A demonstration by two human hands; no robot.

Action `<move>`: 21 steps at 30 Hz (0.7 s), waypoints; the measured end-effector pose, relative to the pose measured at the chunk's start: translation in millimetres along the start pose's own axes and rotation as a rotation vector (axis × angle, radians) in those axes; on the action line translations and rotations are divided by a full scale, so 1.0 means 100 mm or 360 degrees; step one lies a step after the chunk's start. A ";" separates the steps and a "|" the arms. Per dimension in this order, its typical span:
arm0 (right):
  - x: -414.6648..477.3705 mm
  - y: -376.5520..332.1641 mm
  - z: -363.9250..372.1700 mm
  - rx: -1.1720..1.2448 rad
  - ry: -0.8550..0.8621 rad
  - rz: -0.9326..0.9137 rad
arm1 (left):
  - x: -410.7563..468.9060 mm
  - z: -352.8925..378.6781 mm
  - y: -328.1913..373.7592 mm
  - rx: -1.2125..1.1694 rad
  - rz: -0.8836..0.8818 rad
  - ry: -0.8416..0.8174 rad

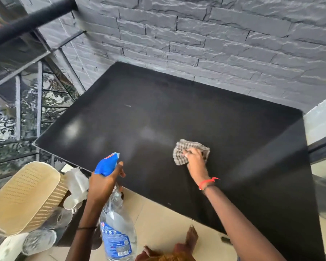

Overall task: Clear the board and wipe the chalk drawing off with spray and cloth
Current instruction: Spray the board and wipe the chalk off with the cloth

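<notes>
Spray bottle [119, 232] gripped in left hand [104, 182] — right hand [196, 161] clutches cloth [181, 147] beneath it, against the board [177, 113].

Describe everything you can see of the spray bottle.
The spray bottle is clear plastic with a blue trigger head bearing a red mark and a blue printed label low on its body. The left hand grips its neck, index finger at the trigger. It is held in the air, tilted, by the near left edge of the black board, nozzle aimed across it; a faint mist shows ahead of the nozzle.
</notes>
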State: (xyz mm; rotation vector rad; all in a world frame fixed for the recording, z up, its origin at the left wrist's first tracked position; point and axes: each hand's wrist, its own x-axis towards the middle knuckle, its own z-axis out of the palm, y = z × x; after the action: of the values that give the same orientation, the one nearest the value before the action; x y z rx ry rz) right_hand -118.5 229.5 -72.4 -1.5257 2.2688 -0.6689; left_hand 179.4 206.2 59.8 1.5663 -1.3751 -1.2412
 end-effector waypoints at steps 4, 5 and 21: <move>-0.32 -0.93 0.45 0.0092 -0.0140 -0.0253 | 0.05 -0.19 -0.02 -0.0027 -0.0033 -0.0012; -0.51 -1.06 0.50 0.0079 -0.0204 -0.0318 | 0.07 -0.24 -0.02 -0.0027 -0.0033 -0.0001; 0.06 0.84 -0.36 -0.0437 0.0175 0.0109 | 0.69 -0.59 0.13 -0.0098 -0.0131 0.0043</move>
State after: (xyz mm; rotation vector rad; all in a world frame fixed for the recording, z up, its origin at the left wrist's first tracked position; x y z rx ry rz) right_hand -204.3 258.1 -88.1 -1.5538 2.5712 -0.4460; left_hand 229.9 131.2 74.9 1.6052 -1.2551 -1.2940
